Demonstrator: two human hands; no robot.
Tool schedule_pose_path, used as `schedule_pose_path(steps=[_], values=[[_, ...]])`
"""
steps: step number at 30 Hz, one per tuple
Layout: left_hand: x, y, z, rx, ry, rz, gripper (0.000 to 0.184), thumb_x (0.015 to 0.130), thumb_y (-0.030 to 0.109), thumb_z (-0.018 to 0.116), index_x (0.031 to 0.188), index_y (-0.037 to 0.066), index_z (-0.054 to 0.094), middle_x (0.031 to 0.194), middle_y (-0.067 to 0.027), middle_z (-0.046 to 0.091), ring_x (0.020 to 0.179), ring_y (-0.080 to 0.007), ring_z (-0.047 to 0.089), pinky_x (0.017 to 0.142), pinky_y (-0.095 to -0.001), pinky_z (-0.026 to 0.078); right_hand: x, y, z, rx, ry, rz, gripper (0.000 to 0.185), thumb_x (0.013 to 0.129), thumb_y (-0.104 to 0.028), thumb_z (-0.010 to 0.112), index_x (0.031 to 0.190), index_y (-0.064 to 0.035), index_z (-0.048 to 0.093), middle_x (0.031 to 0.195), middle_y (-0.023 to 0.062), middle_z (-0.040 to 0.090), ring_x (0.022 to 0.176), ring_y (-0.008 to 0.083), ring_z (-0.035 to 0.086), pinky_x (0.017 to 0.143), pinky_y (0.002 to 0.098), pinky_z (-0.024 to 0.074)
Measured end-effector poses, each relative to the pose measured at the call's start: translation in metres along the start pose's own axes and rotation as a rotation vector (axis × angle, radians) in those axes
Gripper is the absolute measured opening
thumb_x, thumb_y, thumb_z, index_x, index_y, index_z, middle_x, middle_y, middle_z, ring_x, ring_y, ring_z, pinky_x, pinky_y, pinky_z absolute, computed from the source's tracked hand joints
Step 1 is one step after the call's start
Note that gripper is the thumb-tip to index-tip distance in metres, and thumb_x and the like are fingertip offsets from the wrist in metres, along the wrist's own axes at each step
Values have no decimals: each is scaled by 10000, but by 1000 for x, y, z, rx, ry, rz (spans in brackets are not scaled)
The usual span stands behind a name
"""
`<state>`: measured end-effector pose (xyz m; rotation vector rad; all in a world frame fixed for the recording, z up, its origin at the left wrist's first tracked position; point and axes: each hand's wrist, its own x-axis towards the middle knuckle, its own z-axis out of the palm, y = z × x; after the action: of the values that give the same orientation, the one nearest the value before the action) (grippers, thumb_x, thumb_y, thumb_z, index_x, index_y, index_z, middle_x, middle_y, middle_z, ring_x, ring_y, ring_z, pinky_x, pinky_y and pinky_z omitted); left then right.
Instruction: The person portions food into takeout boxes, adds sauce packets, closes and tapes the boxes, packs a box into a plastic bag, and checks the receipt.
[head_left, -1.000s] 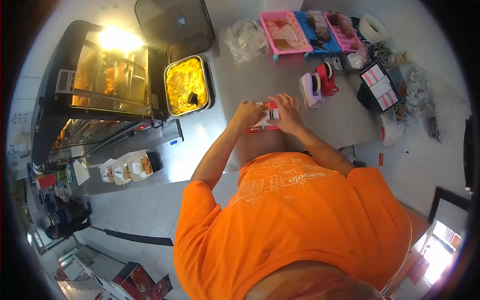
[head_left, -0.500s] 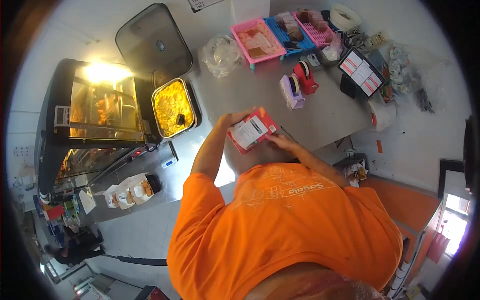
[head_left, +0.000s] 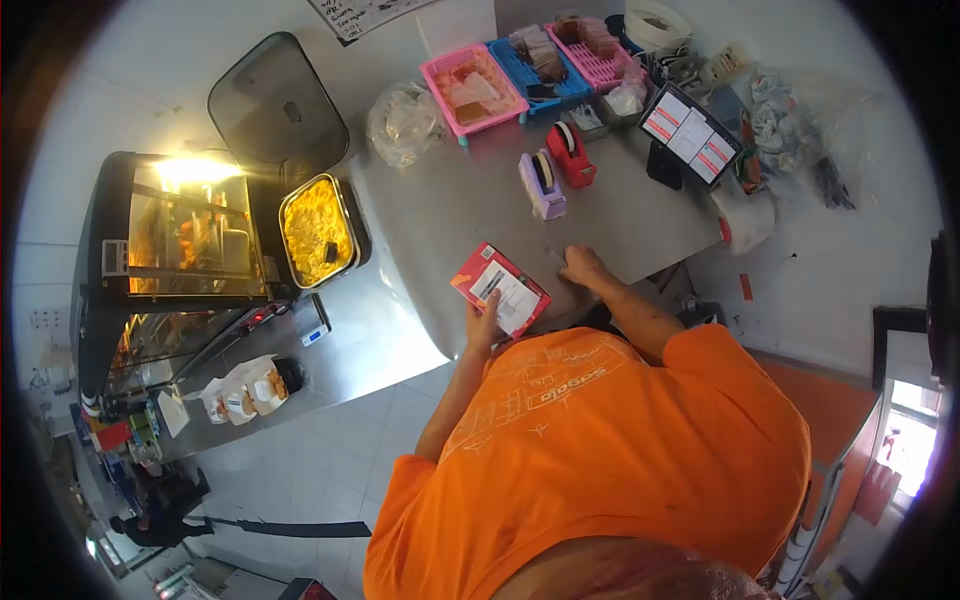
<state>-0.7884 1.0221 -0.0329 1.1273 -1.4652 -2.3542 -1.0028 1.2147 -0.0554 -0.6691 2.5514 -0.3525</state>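
Red and white-labelled, a rectangular box [head_left: 500,290] is grasped by the left hand [head_left: 483,322]. Whether the right hand [head_left: 585,268], over the grey metal counter [head_left: 440,220], grips anything, I cannot tell.

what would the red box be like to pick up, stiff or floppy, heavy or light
Probably fairly stiff: the red box shows straight edges and a flat top face. It is likely light, since the left hand alone grips it. With those square corners, it seems unlikely to roll.
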Motion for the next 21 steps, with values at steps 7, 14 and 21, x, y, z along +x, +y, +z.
schedule_pose_path(steps=[7, 14, 21], values=[[0, -24, 72, 74, -105, -8, 550, 947, 362, 675, 1341, 32, 480, 1244, -115, 623, 1112, -206, 625, 925, -345, 515, 62, 55, -141, 588, 958, -282, 190, 823, -101, 703, 871, -29, 535, 757, 113, 572, 691, 282, 585, 642, 404, 471], [13, -43, 183, 115, -114, 7, 549, 935, 372, 690, 1345, 69, 487, 1234, -95, 620, 1126, -212, 615, 921, -381, 524, 151, 117, -208, 746, 733, -141, 512, 854, -286, 775, 1236, -63, 517, 1015, 135, 661, 874, 216, 672, 773, 350, 527], [22, -37, 308, 187, -104, -117, 577, 902, 383, 716, 1361, 113, 496, 1213, -69, 638, 1082, -219, 639, 901, -415, 534, 15, 296, -167, 727, 1155, -46, 247, 861, -199, 706, 1061, -72, 638, 990, 120, 687, 925, 308, 671, 797, 407, 519]])
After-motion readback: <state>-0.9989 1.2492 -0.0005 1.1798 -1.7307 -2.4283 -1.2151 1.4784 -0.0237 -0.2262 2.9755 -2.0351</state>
